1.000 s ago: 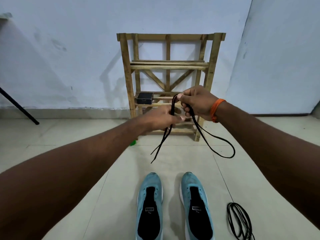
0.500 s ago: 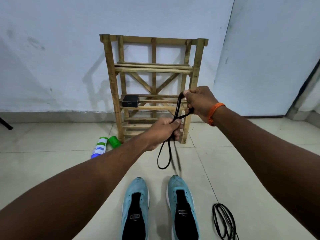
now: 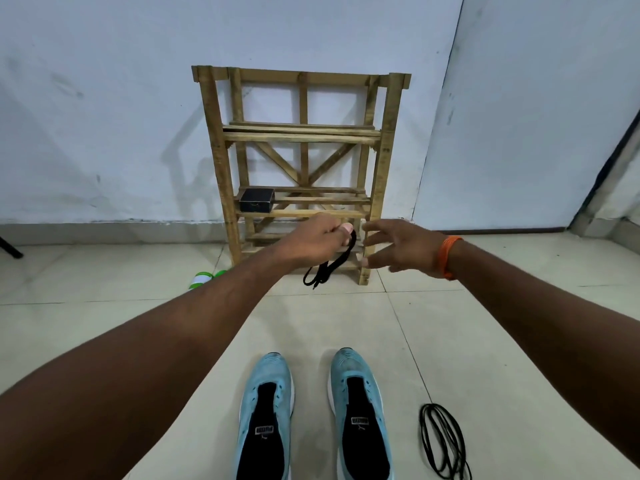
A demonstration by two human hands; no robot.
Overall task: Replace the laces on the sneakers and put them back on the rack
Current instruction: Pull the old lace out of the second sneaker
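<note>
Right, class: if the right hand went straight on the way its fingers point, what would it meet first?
Probably the bundled black lace gripped by the left hand; the right hand looks level with it, though depth is unclear.

Left sneaker [image 3: 266, 374] and right sneaker [image 3: 350, 363]: light blue, black insoles, unlaced, side by side on the floor, toes toward rack [image 3: 302, 136]. Rack is wooden, upright against the wall. Held lace [image 3: 333, 267]: black, bunched, pinched in left hand [image 3: 320, 241], loops hanging before the lower shelves. Floor lace [image 3: 440, 441]: black, coiled, just right of right sneaker.
</note>
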